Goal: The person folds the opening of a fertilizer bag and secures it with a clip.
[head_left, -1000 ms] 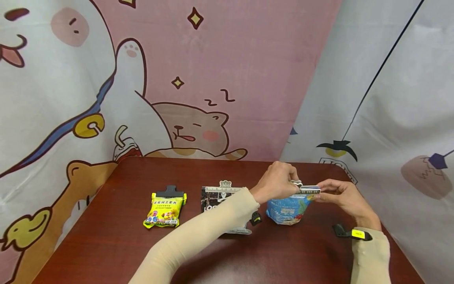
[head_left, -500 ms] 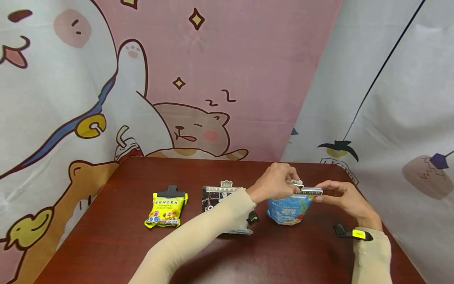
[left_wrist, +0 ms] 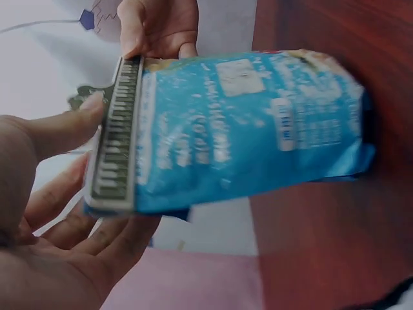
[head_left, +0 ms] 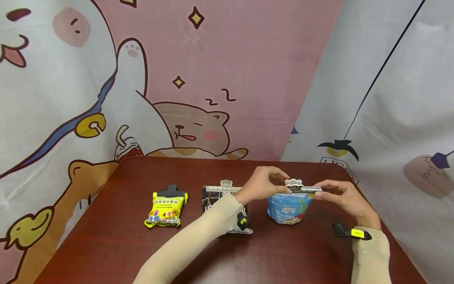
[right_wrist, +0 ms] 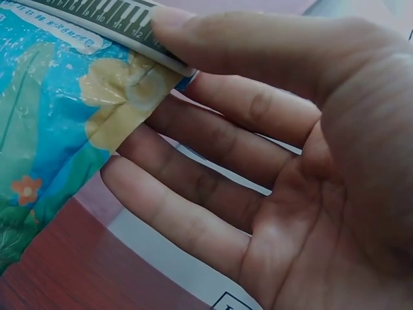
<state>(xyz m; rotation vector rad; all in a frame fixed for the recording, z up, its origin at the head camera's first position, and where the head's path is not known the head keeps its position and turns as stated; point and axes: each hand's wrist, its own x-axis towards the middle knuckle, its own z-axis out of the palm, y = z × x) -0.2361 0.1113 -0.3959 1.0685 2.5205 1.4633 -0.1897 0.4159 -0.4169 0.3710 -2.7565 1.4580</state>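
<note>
A blue bag (head_left: 289, 209) stands upright on the table's right side, a silver ruler-marked clip (head_left: 306, 189) across its top. The clip's scalloped handle rises from the back edge. My left hand (head_left: 260, 184) holds the clip's left part; in the left wrist view its thumb (left_wrist: 71, 129) lies against the handle and the other fingers pass behind the bag. My right hand (head_left: 342, 195) pinches the clip's right end. In the right wrist view, the right thumb (right_wrist: 213, 39) presses over the ruler's end, with the fingers spread behind the bag's corner.
A black and white bag (head_left: 213, 199) with a silver ruler clip lies mid-table, partly hidden by my left sleeve (head_left: 198, 236). Further left lies a yellow bag (head_left: 164, 211) with a black clip (head_left: 172, 192). Printed cloth (head_left: 248, 79) hangs behind the table (head_left: 283, 256).
My left hand has drawn back left from the clip's handle, its fingers parting and uncovering the handle. The right hand and the blue bag stay almost where they were.
</note>
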